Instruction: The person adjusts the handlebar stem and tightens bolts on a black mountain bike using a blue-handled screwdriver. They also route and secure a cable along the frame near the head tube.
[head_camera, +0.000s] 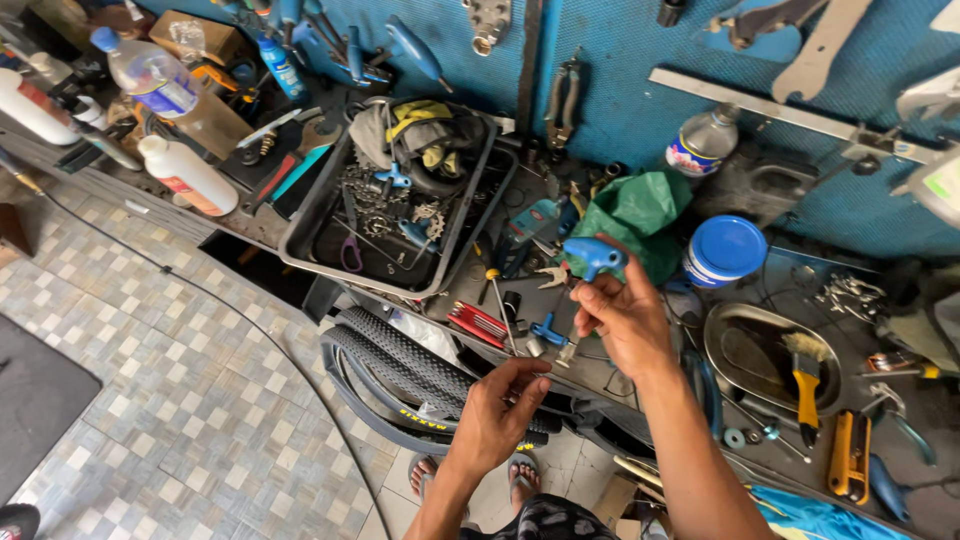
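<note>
Head: right hand (625, 320) grips blue-handled tool (592, 256).

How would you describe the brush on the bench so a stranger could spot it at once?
Start at the blue pegboard wall, then drop to the oval metal pan right of the right hand. The brush lies across it: the only yellow-handled tool with pale bristles.
</note>
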